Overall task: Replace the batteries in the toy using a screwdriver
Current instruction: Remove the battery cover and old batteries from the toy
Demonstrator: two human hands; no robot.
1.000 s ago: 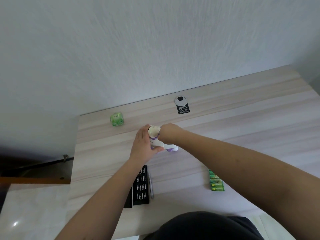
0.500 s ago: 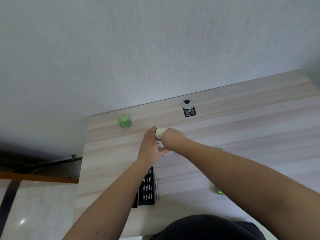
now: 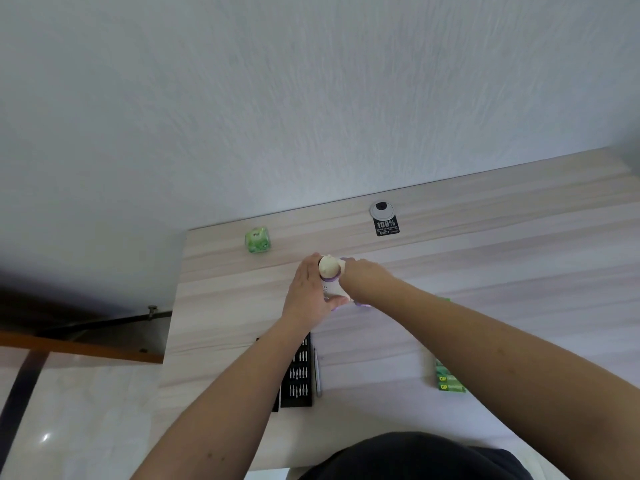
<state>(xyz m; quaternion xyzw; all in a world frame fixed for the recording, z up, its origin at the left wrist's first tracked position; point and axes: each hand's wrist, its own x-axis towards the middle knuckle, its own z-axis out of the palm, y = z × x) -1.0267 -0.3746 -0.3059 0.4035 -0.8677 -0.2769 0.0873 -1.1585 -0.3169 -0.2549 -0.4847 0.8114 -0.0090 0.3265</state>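
A: Two hands on toy (image 3: 331,279), mid-bench (image 3: 519,271), out past bit case (image 3: 299,372).
B: Left hand (image 3: 306,296)?
A: Wrapped round toy's left flank, thumb laid along lower body. Closed on it.
B: Right hand (image 3: 360,277)?
A: Clamped on opposite side, fingers hidden behind body. Closed on toy too, by the look of the wrist.
B: Toy itself?
A: White plastic body, purple trim, cream rounded knob on top. Standing roughly upright, base at or near bench; contact hidden by hands.
B: Handling?
A: Probably light, hollow, rigid shell. Smooth and a bit slick; likely to twist in the grip under screwdriver pressure. Knob looks the weak spot, so best not used as a handle.
B: Where to hold, then?
A: Round the body, as now. For unscrewing, probably laid flat with one palm pinning it. Battery door not visible; position cannot be told.
B: Tools?
A: Screwdriver (image 3: 317,372) lying just right of case, untouched. Green batteries (image 3: 448,381) near right forearm, partly hidden.
B: Anything else?
A: Green cube (image 3: 257,240) far back left, well apart. Grommet (image 3: 382,210) and black sticker (image 3: 387,227) by wall.
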